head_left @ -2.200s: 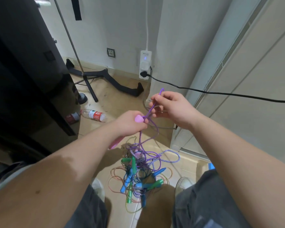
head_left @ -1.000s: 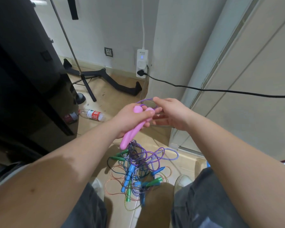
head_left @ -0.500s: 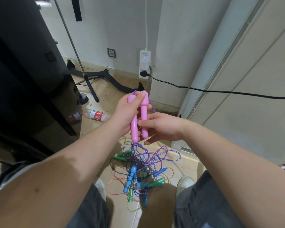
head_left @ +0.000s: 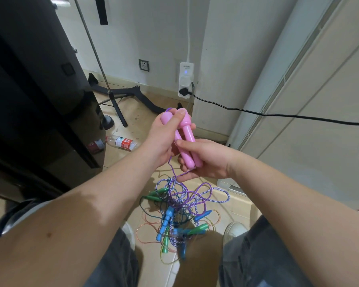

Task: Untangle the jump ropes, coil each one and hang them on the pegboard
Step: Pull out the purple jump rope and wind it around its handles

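Two pink jump-rope handles (head_left: 188,137) stand side by side, upright, between my hands. My left hand (head_left: 164,137) grips their upper part, thumb across the tops. My right hand (head_left: 203,160) cups their lower ends from the right, thumb on the front. A thin purple rope (head_left: 171,164) drops from the handles into a tangled pile of jump ropes (head_left: 178,212) on the floor between my feet, with blue and green handles, a striped rope and a thin orange one. No pegboard is in view.
A large black cabinet (head_left: 35,96) fills the left side. A stand's metal pole and black legs (head_left: 112,94), a plastic bottle (head_left: 122,142), a wall power strip (head_left: 186,79) and a black cable (head_left: 278,114) crossing to the right sit ahead. White panels (head_left: 319,100) line the right.
The second pink handle came up beside the first in my left hand. Both handles turned upright, and my right hand let go of the purple rope and moved under their lower ends.
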Available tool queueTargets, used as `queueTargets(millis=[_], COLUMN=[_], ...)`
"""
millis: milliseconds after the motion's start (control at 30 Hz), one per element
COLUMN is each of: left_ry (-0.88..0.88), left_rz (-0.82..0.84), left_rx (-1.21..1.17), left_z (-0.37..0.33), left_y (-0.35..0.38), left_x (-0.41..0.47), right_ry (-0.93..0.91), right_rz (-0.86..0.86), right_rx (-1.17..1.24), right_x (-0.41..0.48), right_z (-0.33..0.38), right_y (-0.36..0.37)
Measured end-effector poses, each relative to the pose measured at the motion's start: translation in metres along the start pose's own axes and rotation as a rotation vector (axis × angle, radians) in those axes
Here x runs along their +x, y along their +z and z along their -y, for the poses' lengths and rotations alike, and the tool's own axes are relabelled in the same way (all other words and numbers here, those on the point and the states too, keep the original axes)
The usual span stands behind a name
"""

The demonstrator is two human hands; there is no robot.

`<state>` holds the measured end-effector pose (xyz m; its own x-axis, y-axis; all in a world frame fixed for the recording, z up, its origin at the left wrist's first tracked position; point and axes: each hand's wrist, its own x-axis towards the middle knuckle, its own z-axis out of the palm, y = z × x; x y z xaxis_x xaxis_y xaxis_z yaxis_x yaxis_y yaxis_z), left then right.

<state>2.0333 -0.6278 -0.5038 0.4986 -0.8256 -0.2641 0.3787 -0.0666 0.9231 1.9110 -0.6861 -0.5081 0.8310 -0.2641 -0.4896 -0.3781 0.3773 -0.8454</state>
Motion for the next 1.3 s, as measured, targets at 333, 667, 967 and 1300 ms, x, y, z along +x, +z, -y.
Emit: queueTargets(millis=[333, 667, 967, 1300], left_ry=[-0.231, 0.285, -0.03, 0.197], left_rz=[-0.231, 0.019, 0.106, 0.578], left_rx=[0.849, 0.794, 0.964, 1.763], left_z=[-0.008, -0.002, 0.022, 0.02], left_y=[-0.036, -0.025, -0.005, -0.015], left_x=[0.017, 0.008, -0.002, -0.011], right_ry=[-0.018, 0.131, -0.166, 0.002], right_rz=[-0.068, 0.134, -0.337, -0.544], right_rx=[0.054, 0.106, -0.544, -1.727], right_x=[-0.005, -0.02, -0.006, 0.008], right_z=[0.012, 0.021, 0.015, -0.021], right_y=[-0.012, -0.012, -0.012, 0.003])
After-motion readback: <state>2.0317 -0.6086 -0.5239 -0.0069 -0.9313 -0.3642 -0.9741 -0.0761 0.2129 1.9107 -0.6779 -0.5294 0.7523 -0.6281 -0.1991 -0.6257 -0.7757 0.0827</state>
